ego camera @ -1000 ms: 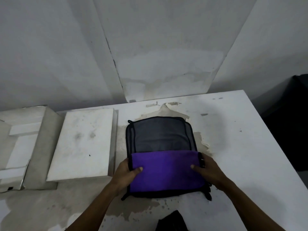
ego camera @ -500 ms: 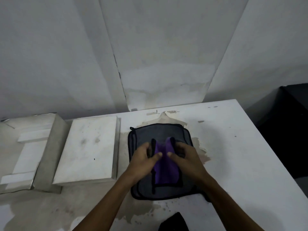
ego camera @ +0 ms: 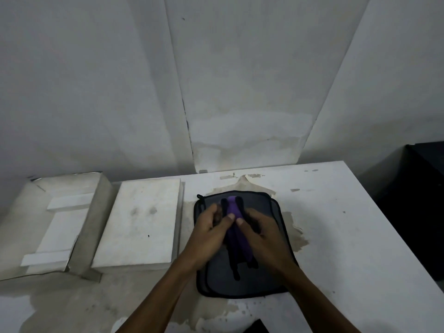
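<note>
Pinching a bunched purple cloth (ego camera: pixel 233 209), left hand (ego camera: pixel 208 234) and right hand (ego camera: pixel 262 237) close together, grey cloth (ego camera: pixel 262 278) beneath them on tabletop (ego camera: pixel 341 239).

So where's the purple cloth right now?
In the head view, the purple cloth is pinched between the left hand and right hand, over the grey mat, just right of the white slab.

We see a purple cloth (ego camera: pixel 232 206) trimmed black, a grey cloth (ego camera: pixel 216 280) edged black, a white table (ego camera: pixel 348 236) stained brown, and a smudged white slab (ego camera: pixel 141 222) near its left edge.
</note>
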A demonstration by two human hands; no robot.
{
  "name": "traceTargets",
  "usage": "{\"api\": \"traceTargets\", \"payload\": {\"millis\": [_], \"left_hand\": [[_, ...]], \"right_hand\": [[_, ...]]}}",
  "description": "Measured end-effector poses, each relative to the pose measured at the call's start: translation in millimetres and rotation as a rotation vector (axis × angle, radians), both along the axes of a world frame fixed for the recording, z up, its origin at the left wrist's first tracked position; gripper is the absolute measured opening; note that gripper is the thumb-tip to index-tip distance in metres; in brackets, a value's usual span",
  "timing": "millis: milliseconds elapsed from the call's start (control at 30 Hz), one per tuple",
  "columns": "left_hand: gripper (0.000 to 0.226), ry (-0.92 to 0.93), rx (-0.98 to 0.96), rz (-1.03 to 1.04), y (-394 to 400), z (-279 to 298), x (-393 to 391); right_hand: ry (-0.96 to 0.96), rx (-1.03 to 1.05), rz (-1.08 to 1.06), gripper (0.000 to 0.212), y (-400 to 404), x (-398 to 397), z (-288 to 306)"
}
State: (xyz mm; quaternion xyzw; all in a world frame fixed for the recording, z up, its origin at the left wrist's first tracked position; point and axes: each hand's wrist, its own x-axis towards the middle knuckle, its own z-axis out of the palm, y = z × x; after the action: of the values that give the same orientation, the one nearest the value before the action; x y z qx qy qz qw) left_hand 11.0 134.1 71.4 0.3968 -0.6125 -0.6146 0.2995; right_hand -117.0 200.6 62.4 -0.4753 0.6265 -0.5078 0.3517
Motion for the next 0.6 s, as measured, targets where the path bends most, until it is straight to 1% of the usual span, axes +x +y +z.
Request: {"api": "traceTargets", "payload": {"millis": [167, 267, 400, 500, 600], "left_hand": [[0.021, 0.049, 0.017, 0.041, -0.8, 7.4, 13.3], [0.015, 0.069, -0.014, 0.063, -1.6, 10.6, 23.3], [0.016, 0.060, -0.048, 0.081, -6.3, 16.4, 41.9], [0.018, 0.033, -0.051, 0.055, -11.6, 19.7, 58.9], [0.018, -0.013, -0.079, 0.031, -17.8, 23.0, 77.1]], "right_hand": [[0.105, -0.043, 0.002, 0.021, -2.2, 16.1, 6.9], [0.136, -0.054, -0.022, 0.024, -3.7, 25.1, 11.9], [0.133, -0.033, -0.054, 0.025, -10.1, 43.1, 12.8], [0.106, -0.011, -0.025, 0.023, -16.5, 65.4, 15.8], [0.094, -0.008, -0.046, 0.023, -22.4, 85.0, 19.2]]}}
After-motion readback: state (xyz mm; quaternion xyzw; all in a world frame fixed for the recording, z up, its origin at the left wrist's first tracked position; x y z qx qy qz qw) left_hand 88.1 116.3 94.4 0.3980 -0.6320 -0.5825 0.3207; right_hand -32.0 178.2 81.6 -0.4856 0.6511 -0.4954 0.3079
